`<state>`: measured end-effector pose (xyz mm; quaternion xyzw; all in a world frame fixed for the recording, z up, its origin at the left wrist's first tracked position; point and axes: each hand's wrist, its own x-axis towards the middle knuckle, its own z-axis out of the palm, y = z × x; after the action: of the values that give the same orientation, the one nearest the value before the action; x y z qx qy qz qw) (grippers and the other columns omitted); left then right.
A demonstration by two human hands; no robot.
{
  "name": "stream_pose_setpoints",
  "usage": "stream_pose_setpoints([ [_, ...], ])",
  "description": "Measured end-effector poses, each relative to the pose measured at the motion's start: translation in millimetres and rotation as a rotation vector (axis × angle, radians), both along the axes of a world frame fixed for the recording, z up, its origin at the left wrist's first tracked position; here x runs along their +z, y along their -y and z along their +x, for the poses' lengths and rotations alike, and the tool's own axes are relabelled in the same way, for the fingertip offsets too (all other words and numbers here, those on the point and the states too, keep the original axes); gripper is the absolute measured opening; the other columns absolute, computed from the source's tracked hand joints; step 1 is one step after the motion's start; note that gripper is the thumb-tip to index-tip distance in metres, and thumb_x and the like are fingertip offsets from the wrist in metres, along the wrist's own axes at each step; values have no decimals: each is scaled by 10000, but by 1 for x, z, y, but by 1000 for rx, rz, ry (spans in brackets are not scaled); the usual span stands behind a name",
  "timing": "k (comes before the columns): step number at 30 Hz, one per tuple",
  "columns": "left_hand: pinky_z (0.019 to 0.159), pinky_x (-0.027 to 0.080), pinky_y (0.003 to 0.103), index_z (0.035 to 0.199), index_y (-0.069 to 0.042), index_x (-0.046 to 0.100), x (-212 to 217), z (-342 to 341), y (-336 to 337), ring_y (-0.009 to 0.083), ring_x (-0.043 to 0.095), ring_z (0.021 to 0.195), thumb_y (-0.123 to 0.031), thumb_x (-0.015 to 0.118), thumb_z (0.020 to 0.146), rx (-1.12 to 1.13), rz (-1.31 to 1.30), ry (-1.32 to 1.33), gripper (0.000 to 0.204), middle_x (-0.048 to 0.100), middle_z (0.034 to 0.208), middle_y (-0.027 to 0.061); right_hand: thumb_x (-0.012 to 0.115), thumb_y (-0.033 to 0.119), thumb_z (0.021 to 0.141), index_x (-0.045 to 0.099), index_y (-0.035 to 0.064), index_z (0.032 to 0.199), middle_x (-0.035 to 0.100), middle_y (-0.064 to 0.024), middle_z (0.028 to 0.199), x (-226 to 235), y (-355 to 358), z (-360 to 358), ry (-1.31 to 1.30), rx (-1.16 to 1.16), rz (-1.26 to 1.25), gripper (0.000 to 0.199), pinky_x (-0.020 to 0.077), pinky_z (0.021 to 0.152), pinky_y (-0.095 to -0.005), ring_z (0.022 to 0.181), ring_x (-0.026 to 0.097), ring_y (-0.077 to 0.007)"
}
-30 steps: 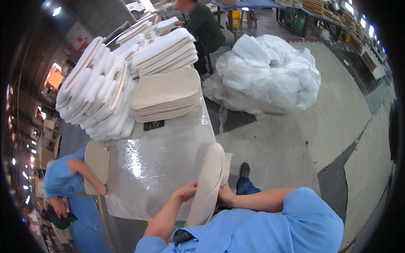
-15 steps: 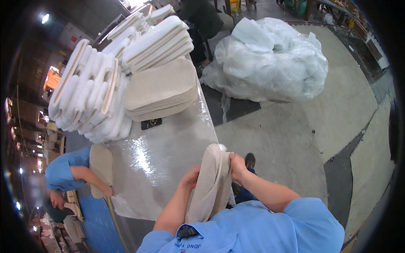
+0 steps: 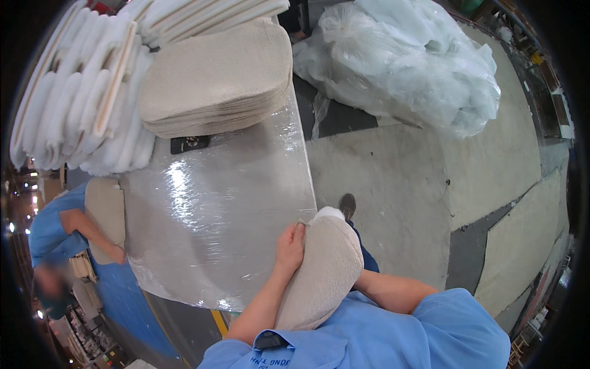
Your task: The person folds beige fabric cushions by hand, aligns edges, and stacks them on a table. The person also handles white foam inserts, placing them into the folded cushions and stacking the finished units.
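Note:
A beige fabric cushion cover [image 3: 322,267] is held up against my front, slanting, with white padding [image 3: 330,213] showing at its far end. My left hand [image 3: 291,247] grips the left edge of the cover near that end, thumb up. From the right, my right forearm [image 3: 393,289] reaches behind the cover, and the cover hides that hand and its fingers. Beyond my hands, a stack of flat beige covers [image 3: 221,74] lies on the plastic-wrapped table [image 3: 246,178]. A small black flat object [image 3: 189,144] sits at the stack's near edge.
Folded white padding pieces [image 3: 80,92] are piled at the far left, with more white padding [image 3: 209,18] behind the stack. A large plastic-wrapped white bundle [image 3: 405,67] rests on the floor at far right. At left, a person in blue [image 3: 58,221] handles another beige cushion [image 3: 106,221].
The cover has turned, so a broad smooth face now shows instead of folds. My right hand has gone from its right edge to behind it. The view has tilted downward.

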<state>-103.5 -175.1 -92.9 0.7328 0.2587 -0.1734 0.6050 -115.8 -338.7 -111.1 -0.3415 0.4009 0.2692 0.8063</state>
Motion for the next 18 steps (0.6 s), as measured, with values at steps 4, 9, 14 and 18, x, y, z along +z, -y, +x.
stream_pose_setpoints([
  [4, 734, 471, 341, 976, -11, 652, 20, 22, 8, 143, 530, 764, -292, 562, 1106, -5, 78, 34, 323, 604, 773, 60, 515, 376, 1124, 707, 31, 1140, 727, -58, 1009, -17, -1, -15, -53, 43, -13, 394, 545, 824, -336, 921, 672, -174],
  [9, 698, 476, 374, 957, -8, 643, 24, 40, 14, 209, 558, 712, -276, 584, 1087, -95, 178, 61, 304, 602, 753, 153, 541, 334, 1111, 707, 39, 1151, 717, -47, 989, -22, -4, -24, -72, 69, -34, 342, 541, 817, -331, 908, 657, -159],
  [14, 675, 493, 435, 960, -19, 651, 26, 50, 34, 380, 629, 703, -288, 606, 1071, -198, 334, 137, 295, 644, 790, 224, 566, 293, 1098, 708, 46, 1161, 707, -36, 968, -34, -1, -31, -54, 143, -67, 291, 536, 810, -327, 894, 643, -144],
  [18, 677, 497, 462, 966, -23, 650, 24, 44, 24, 433, 642, 741, -305, 610, 1067, -229, 296, 177, 302, 656, 809, 229, 586, 259, 1087, 708, 52, 1170, 699, -27, 952, -38, 6, -36, 36, 376, -245, 254, 533, 804, -323, 883, 631, -133],
])
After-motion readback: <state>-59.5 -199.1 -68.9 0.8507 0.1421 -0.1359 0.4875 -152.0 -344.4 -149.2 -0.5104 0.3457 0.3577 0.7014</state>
